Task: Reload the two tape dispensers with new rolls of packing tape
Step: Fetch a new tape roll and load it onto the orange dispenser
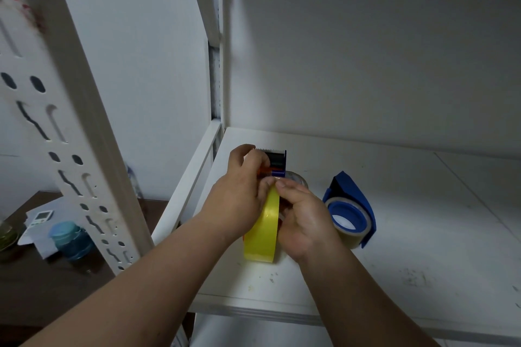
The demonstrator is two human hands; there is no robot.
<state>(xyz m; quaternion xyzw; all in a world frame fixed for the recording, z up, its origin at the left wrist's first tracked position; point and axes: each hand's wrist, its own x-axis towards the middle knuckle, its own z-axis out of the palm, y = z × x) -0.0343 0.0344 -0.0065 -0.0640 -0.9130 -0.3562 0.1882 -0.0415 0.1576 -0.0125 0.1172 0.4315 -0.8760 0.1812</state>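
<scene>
A tape dispenser (276, 162) with a blue frame, an orange part and a serrated blade stands upright on the white shelf (394, 234), loaded with a yellow tape roll (263, 231). My left hand (242, 191) grips the dispenser's upper left side near the blade. My right hand (298, 217) holds the roll's right side, and its fingertips pinch at the tape on top of the roll. To the right lies a second blue dispenser (352, 205) holding a clear tape roll (345, 224). Another clear roll (298, 179) peeks out behind my right hand.
The shelf's white upright post (70, 121) with slots stands at the left. Beyond it, a dark table (42, 284) holds a blue bottle (70, 239), papers and a small white device. The shelf's back wall is close behind the dispensers.
</scene>
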